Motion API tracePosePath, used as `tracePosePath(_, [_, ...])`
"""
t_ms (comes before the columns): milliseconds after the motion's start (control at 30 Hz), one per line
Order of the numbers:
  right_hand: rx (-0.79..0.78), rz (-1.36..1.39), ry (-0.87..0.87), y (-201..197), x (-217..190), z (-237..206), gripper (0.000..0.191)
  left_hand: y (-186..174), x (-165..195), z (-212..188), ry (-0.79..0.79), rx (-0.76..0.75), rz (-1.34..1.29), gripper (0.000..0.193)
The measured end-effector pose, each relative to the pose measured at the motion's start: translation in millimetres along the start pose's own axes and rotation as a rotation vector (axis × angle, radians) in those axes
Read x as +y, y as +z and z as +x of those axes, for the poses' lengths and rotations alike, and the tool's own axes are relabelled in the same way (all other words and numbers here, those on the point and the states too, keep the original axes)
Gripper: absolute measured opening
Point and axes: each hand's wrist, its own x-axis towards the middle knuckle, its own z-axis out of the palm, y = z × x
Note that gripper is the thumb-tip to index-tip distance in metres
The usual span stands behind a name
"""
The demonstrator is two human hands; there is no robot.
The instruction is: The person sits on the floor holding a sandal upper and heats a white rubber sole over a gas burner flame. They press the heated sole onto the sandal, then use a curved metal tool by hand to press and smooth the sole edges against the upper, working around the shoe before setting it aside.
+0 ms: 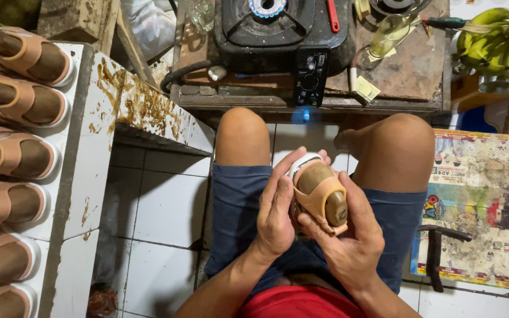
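Above the lap, a tan sandal on its brown shoe last [320,195] sat clasped between both hands: the left hand [276,212] curled its grip round the near side, the right hand [351,232] closed under the toe. Matching lasted sandals [16,103] lined the white surface [98,126] at left.

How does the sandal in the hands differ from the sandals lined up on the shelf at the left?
The held sandal is gripped over the lap by the left hand and right hand; the shelf sandals rest untouched on the white shelf. The held sandal stands alone, tilted toward the camera; the shelf sandals lie flat in a row, side by side. Both have tan straps, brown footbeds and white soles.
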Motion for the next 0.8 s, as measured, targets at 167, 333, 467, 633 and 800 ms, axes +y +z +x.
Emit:
tracePosePath(167, [-0.010, -0.032, -0.072, 0.9, -11.1, -3.3, 0.082, -1.3, 1.3, -7.6, 0.035, -0.050, 0.001, 0.050])
tracePosePath(333, [-0.021, -0.124, -0.202, -1.1, -19.8, -2.9, 0.083, -3.7, 4.8, -14.0, 0.054, -0.113, 0.013, 0.050])
tracePosePath(467, [-0.025, -0.110, -0.239, -1.1, -21.4, -3.5, 0.082, -4.4, 5.0, -17.9, 0.050, -0.115, -0.005, 0.051])
tracePosePath(633, [-0.019, -0.114, -0.212, -0.7, -21.0, -5.6, 0.081, -5.5, 4.2, -21.2, 0.048, -0.105, 0.005, 0.052])
tracePosePath(800, [-0.031, -0.140, -0.213, -1.4, -21.2, -4.9, 0.082, -6.8, 5.3, -22.7, 0.061, -0.115, 0.053, 0.052])
